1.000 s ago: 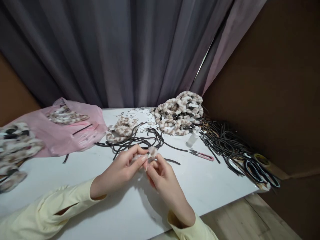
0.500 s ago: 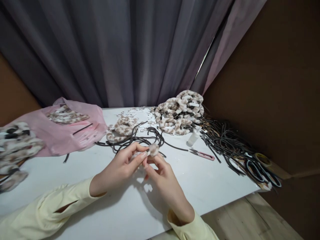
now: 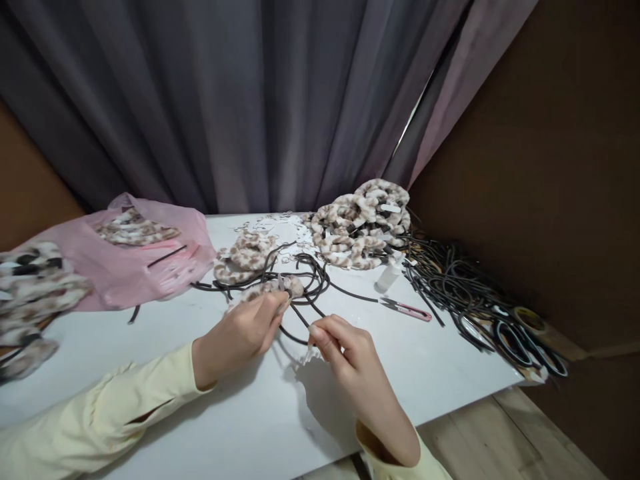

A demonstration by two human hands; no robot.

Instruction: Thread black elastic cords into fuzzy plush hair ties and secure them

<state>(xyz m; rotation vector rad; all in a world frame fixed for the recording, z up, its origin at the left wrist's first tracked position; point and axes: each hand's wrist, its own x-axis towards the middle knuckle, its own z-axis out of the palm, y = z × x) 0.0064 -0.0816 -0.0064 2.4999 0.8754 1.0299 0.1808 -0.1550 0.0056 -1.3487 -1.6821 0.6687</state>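
Note:
A fluffy white-and-brown plush piece (image 3: pixel 294 287) is pinched in my left hand (image 3: pixel 243 330), raised above the table with part of it behind the fingers. To its right, my right hand (image 3: pixel 347 347) has thumb and fingertips pressed together. Something pale shows just below those fingertips, too small and blurred to name. Black cords (image 3: pixel 316 270) lie behind both hands, and the end of one runs close to the right fingertips. I cannot tell whether that hand grips the cord.
Plush loops (image 3: pixel 350 223) are heaped at the back, with a smaller pile (image 3: pixel 245 257) left of them. A clear bottle (image 3: pixel 387 277), pink-handled thread snips (image 3: pixel 407 310), tangled black cords (image 3: pixel 455 280) and scissors (image 3: pixel 510 343) lie right. A pink bag (image 3: pixel 120 280) and more plush (image 3: pixel 45 283) are left.
My hands were close together around the plush piece and have now come apart. The right hand moved right and toward me; the left keeps the plush, now a little farther left.

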